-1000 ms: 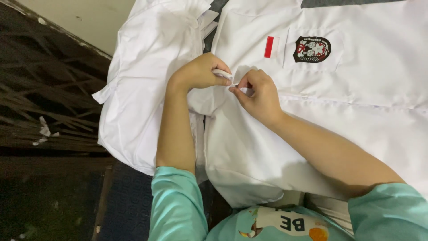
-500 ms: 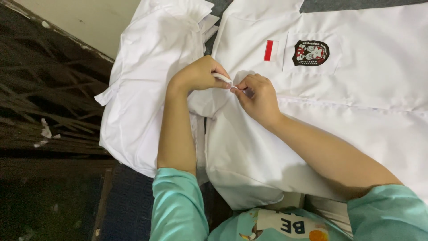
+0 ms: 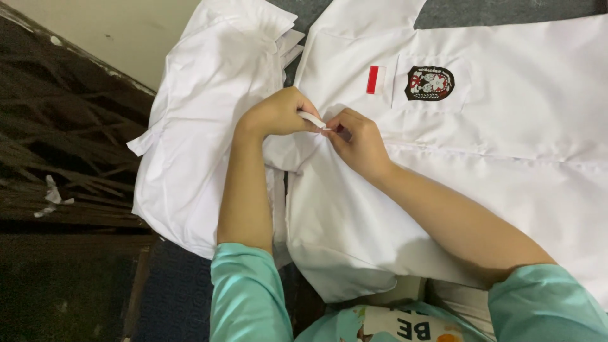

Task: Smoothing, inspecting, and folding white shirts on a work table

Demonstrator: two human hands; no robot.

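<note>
While both hands pinch the soft white shirt [image 3: 354,209] left of its badge [image 3: 429,83], left hand [image 3: 278,114] and right hand [image 3: 358,140] fingers press together on limp, light cloth; edges likely grip best.

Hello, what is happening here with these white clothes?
A person in teal sleeves works on a white shirt spread flat. The left hand and right hand meet at its front edge, pinching the cloth between the fingertips. The shirt has a red-and-white patch and a dark badge. A second white garment lies to the left.
</note>
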